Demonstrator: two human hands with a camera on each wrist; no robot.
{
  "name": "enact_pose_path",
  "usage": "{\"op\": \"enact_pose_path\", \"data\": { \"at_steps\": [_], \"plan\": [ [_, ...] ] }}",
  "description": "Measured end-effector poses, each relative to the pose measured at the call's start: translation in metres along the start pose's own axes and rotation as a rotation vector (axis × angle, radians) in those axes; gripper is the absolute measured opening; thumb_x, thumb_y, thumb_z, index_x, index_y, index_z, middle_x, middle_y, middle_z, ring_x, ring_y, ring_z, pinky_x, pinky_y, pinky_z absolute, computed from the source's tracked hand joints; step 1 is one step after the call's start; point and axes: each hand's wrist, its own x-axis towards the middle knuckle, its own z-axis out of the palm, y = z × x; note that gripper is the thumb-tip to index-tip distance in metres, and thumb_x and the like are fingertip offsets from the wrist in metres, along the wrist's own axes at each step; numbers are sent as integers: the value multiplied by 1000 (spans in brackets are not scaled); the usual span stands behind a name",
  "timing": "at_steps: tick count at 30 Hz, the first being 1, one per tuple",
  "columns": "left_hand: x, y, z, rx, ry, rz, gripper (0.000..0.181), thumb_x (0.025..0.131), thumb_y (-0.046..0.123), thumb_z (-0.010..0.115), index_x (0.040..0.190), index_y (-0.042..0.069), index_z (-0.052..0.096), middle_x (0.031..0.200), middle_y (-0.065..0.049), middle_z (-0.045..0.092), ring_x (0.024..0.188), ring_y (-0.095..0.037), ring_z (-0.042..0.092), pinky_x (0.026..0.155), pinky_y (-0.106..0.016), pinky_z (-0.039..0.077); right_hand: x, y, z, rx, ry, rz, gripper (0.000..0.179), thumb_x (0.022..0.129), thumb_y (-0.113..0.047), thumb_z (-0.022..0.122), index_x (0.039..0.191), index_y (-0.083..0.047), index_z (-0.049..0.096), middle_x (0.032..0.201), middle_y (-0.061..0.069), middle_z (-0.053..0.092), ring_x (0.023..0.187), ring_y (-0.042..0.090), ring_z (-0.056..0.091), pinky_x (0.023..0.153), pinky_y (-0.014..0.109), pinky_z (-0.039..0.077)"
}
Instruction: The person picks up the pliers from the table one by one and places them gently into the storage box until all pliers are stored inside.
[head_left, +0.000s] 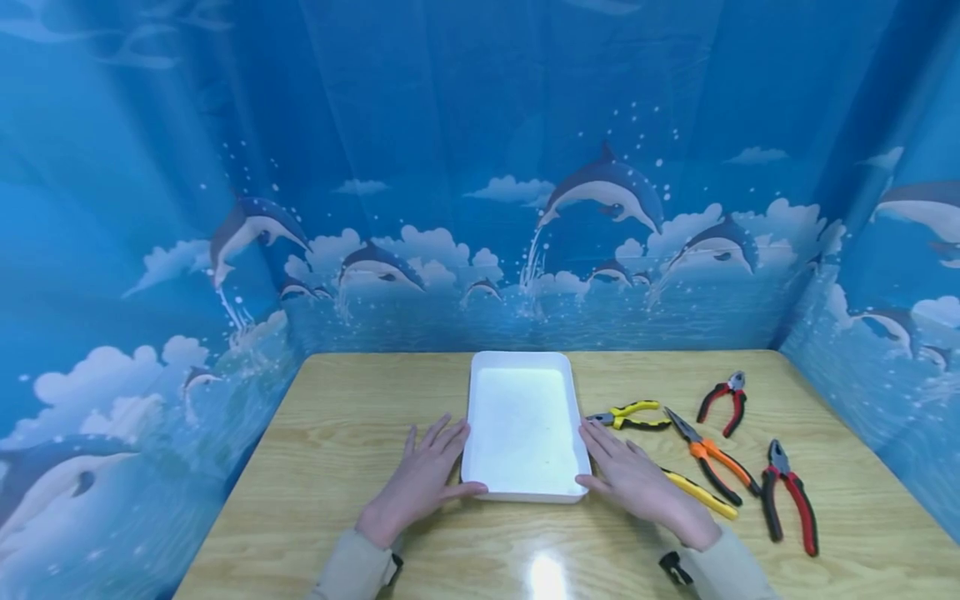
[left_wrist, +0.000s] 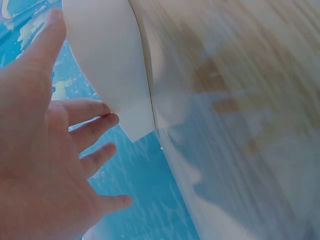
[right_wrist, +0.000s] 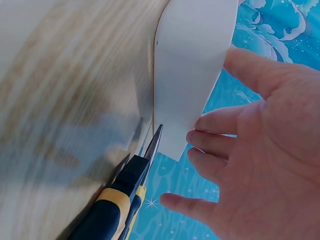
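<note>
White tray (head_left: pixel 522 429) (shallow, round-cornered) lies flat on the table (head_left: pixel 360 408); open side up.

Right grip (right_wrist: pixel 260 145) against tray (right_wrist: pixel 192 60), pliers (right_wrist: pixel 117 198) beside, contact unclear.

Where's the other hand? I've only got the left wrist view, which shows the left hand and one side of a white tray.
Observer: The right hand touches the opposite side of the white tray, as the head view shows.
Operator: Copy. Any tools close to that side?
Observer: Yes. In the head view, pliers with yellow-and-black handles lie on the table just right of the tray, jaws pointing toward it.
</note>
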Motion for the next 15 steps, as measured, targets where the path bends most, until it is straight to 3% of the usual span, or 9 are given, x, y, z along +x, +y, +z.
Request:
{"op": "enact_pose_path", "data": {
  "at_steps": [15],
  "plan": [
    [2,11,4,72,36,57,94,88,66,63,152,1,43,157,-15,43,150,-38,29,115,-74,20,-6,5,-5,-52,-41,42,78,100,-37,63,156,5,29,165,23,23,151,43,22,114,74,22]
  ]
}}
